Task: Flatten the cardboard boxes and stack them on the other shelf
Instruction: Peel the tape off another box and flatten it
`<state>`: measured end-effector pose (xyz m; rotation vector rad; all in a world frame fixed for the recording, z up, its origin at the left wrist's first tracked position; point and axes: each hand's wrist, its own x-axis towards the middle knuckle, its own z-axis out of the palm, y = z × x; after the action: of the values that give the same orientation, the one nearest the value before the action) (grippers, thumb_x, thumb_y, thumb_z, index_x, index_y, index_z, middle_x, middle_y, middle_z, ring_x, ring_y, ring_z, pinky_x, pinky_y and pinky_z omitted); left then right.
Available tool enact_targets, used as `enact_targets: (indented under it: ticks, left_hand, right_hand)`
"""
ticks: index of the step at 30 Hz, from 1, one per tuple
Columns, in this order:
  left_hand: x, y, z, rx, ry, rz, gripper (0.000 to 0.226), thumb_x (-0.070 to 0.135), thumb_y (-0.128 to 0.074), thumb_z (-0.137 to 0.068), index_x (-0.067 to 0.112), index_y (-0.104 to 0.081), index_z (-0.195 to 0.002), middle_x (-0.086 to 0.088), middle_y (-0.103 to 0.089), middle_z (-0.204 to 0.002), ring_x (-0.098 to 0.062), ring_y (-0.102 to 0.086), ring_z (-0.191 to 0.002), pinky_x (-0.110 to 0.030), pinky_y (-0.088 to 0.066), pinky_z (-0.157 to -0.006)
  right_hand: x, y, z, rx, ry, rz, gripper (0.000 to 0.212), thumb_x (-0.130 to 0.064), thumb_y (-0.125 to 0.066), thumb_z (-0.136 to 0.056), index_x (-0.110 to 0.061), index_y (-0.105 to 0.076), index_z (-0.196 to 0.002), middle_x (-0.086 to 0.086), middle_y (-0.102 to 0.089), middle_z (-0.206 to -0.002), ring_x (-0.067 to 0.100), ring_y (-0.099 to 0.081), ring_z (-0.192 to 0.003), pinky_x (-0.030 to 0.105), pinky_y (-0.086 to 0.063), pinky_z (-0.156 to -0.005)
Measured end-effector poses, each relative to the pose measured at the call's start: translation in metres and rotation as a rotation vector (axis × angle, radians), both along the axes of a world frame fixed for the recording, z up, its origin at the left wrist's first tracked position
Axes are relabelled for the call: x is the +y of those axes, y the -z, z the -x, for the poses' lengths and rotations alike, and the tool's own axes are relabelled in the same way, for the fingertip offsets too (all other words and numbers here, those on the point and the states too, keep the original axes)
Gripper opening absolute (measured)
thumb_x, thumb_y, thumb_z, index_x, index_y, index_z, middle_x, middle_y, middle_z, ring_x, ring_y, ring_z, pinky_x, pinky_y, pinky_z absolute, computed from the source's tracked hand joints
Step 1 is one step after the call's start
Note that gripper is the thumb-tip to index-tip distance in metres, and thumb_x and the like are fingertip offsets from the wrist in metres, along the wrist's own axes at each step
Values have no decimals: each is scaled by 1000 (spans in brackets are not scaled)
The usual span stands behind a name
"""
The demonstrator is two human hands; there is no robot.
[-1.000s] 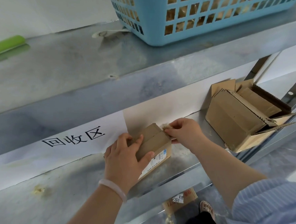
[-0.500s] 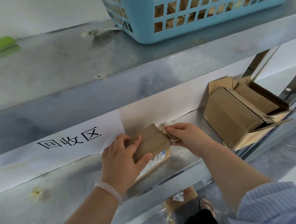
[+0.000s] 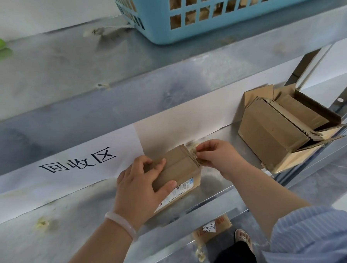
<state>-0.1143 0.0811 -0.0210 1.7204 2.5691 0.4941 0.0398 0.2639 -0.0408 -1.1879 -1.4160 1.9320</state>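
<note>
Neither hand has shifted since 0.5 s ago: left hand [image 3: 139,185] clamps the small box [image 3: 180,167] at frame centre while right hand [image 3: 218,157] pinches tape [image 3: 192,151] at its right end.

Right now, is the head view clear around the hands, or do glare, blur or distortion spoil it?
Head view: even soft light; the small box reads clearly, only the frayed bit at the right hand smears; mild glare on the metal shelf; wide-angle skew slants its edges.
</note>
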Motion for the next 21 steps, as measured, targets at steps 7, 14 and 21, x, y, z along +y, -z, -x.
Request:
enact_targets:
  ticks: [7, 14, 21]
  left_hand:
    - [-1, -1, -1, 3, 0, -1, 72, 77, -37, -75, 35, -58, -129, 5, -45, -118, -17, -53, -104, -40, -41, -95]
    - [0, -2, -2, -3, -17, -13, 72, 77, -38, -75, 35, -59, -129, 5, -46, -118, -17, -54, -104, -39, -41, -94]
    - [-3, -11, 5, -132, 7, 10, 75, 78, -44, -78, 33, -49, -138, 11, -46, -127, -13, -46, -115, -37, -28, -110]
  right_hand:
    - [4, 18, 4, -441, -29, -504, 16, -12, -68, -83, -26, -66, -89, -10, -69, -84, 7, -66, -78, 19, -51, -70]
    - [15, 26, -20, -534, 68, -480, 15, -30, -78, -78, -29, -68, -90, -15, -66, -83, 6, -63, -79, 23, -50, -74]
    - [25, 8, -19, -560, 4, -570, 28, -33, -68, -88, -30, -64, -115, -8, -62, -104, 6, -60, -83, 20, -44, -67]
